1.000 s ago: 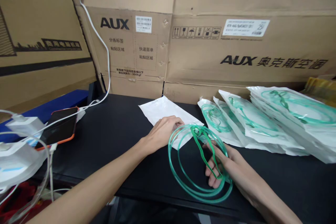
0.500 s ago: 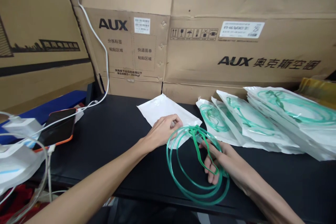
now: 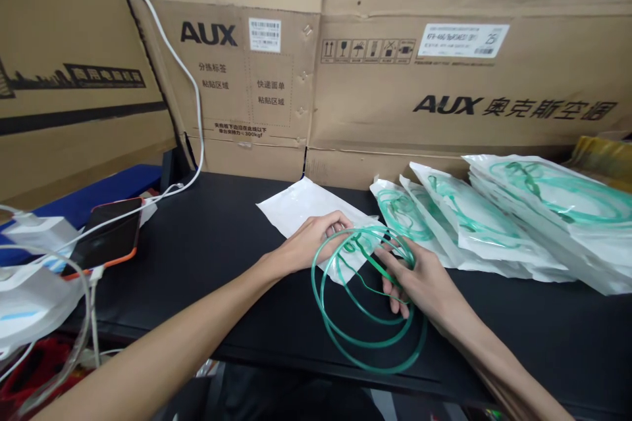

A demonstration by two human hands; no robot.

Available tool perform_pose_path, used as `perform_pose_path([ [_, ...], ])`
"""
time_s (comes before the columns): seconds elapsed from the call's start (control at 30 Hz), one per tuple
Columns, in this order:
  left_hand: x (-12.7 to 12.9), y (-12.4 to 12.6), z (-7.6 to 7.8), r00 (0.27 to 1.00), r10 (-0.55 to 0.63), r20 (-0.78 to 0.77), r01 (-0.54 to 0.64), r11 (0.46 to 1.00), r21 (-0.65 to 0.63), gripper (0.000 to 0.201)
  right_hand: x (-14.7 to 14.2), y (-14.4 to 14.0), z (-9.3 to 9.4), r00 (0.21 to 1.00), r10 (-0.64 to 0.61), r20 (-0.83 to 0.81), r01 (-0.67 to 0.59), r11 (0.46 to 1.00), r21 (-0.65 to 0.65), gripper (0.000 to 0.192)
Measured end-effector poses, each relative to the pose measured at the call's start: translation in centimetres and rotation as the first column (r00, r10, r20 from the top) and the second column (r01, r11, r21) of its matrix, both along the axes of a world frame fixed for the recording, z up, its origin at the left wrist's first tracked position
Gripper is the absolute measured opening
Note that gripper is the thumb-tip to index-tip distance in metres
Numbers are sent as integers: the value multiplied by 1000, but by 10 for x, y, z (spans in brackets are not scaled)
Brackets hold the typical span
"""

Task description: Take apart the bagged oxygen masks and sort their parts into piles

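Note:
My right hand (image 3: 412, 276) is closed round a coil of green plastic tubing (image 3: 340, 322) with a thin green strap (image 3: 375, 264). The loops hang below the hand over the table's front part. My left hand (image 3: 318, 237) has its fingers curled at the near part of a white pouch (image 3: 301, 200), which lies flat on the black table. Its fingertips are partly hidden behind the top of the coil. The coil's upper edge overlaps the near end of the pouch, and I cannot tell whether any of it is inside.
Several clear-fronted white pouches (image 3: 494, 230) with green tubing lie overlapping at the right. On the left are a phone (image 3: 108, 233) with an orange edge, white plugs (image 3: 42, 237) and a white cable (image 3: 197, 112). Cardboard boxes (image 3: 370, 105) stand behind the black table (image 3: 207, 230).
My right hand and the tubing coil have moved slightly up, the coil's top toward my left hand. The strap has shifted, and my left hand has moved a little to the right.

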State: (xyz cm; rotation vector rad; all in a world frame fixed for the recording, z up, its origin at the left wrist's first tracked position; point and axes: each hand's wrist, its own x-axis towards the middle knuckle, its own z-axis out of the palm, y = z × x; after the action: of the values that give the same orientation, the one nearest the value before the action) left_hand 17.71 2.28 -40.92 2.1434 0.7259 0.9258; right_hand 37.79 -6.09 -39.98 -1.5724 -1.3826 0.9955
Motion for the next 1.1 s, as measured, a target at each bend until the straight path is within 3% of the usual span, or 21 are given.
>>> perform_pose_path([
  [0.1, 0, -3, 4, 1000, -10, -5, 10, 1000, 12, 19, -3, 5, 2, 999, 46, 21, -45, 999, -23, 32],
  [0.3, -3, -4, 10, 988, -148, -47, 148, 989, 6, 31, -10, 20, 4, 993, 117, 7, -116, 989, -90, 23],
  [0.43, -4, 0, 7, 993, -106, -45, 106, 994, -2, 31, -8, 18, 6, 988, 151, -37, -154, 981, -120, 30],
  [0.53, -2, 3, 2, 996, -77, -44, 77, 997, -16, 29, 0, 8, 4, 992, 107, -65, -112, 991, -70, 56],
  [0.63, -1, 6, -1, 997, -62, -39, 61, 998, -25, 25, 11, -3, 1, 999, 39, 22, -41, 995, 96, 76],
  [0.73, -2, 7, -3, 998, -57, -38, 56, 998, -28, 25, 21, -9, -2, 979, -9, 205, -39, 973, 228, 54],
  [0.8, -2, 7, -3, 998, -55, -40, 54, 998, -24, 27, 24, -10, -4, 971, -32, 238, -28, 969, 245, 46],
  [0.97, -2, 6, -1, 999, 8, -51, -6, 999, 37, 27, 26, -11, -8, 972, -140, 186, 109, 980, 168, 51],
  [1.1, -3, 5, -1, 992, 86, -96, -73, 989, 127, 28, 29, -13, -9, 959, -172, 227, 144, 981, 133, 51],
])
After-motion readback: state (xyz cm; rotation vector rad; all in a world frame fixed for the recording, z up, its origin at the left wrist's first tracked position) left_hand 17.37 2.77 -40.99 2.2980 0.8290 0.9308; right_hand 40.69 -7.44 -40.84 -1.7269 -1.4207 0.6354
